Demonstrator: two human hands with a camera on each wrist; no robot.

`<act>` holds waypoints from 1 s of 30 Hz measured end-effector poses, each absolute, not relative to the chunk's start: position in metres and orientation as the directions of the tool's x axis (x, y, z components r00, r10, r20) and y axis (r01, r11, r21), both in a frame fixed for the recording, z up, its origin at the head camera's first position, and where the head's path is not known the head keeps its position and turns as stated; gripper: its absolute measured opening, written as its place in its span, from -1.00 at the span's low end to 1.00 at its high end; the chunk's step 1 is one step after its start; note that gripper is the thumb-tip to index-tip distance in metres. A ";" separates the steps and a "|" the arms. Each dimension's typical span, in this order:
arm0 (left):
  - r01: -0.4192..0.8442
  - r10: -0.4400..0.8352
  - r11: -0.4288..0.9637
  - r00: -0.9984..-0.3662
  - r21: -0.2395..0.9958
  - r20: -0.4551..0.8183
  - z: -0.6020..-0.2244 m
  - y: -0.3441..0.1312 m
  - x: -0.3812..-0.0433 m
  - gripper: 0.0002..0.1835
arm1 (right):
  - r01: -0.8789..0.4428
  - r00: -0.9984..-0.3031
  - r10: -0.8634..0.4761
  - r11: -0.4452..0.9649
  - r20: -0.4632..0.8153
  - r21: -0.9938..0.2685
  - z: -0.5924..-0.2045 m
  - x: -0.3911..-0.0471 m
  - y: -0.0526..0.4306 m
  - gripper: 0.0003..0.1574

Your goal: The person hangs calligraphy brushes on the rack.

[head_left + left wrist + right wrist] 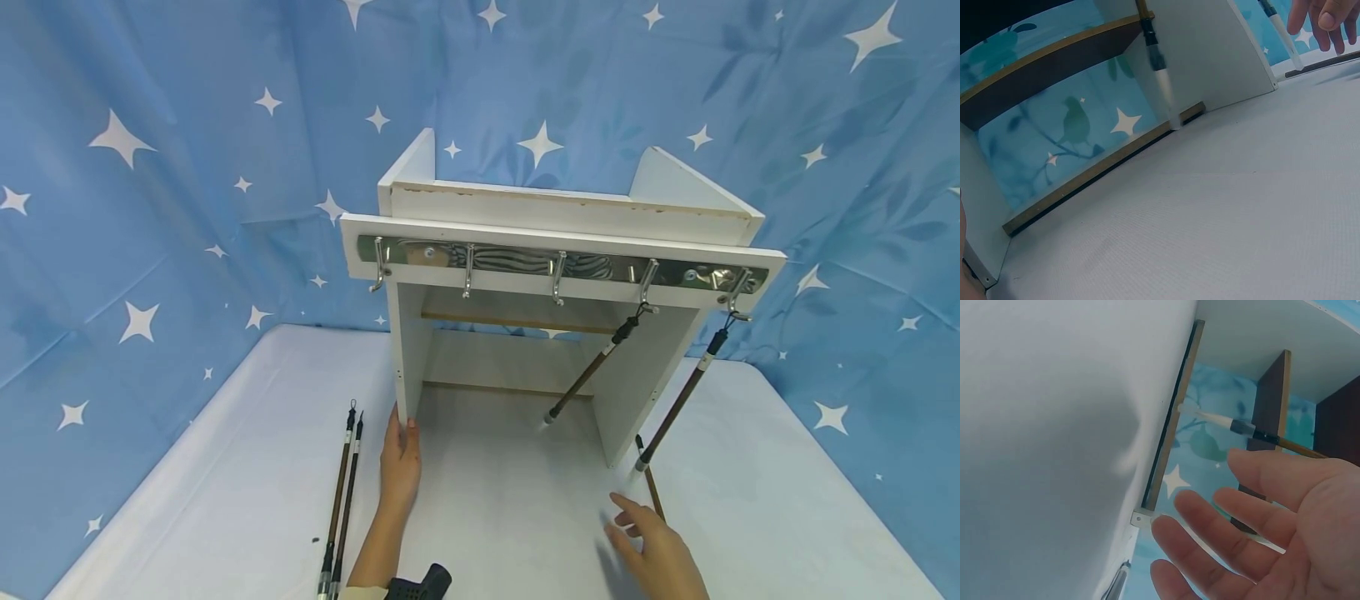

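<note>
A white wooden rack (570, 225) stands on the table, with a metal strip of several hooks along its front. My left hand (400, 471) grips the lower front edge of its left side panel, thumb on the inner side. From the two rightmost hooks hang calligraphy brushes by their loops: an inner brush (596, 367) and an outer brush (682, 404), white bristles downward. My right hand (652, 546) is below the outer brush, fingers spread and loosely bent, holding nothing. Beside it, another brush (654, 493) lies on the table, partly hidden by the hand.
Two more brushes, one on the left (341, 492) and one beside it (348, 500), lie side by side left of my left forearm. White cloth covers the table (225, 467). Behind the rack hangs a blue curtain (247, 167) with white stars.
</note>
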State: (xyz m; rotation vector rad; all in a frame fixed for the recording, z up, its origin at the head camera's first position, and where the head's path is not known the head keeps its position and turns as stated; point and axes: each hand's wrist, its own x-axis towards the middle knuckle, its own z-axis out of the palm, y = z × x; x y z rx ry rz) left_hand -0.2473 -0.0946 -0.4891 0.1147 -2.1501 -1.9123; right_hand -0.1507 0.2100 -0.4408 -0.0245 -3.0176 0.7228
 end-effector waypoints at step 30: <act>0.098 -0.231 0.139 -0.965 0.985 0.128 -0.490 -0.095 -0.248 -0.40 | 0.333 -0.922 0.284 0.929 -0.265 -0.162 -0.446 -0.159 0.241 -0.12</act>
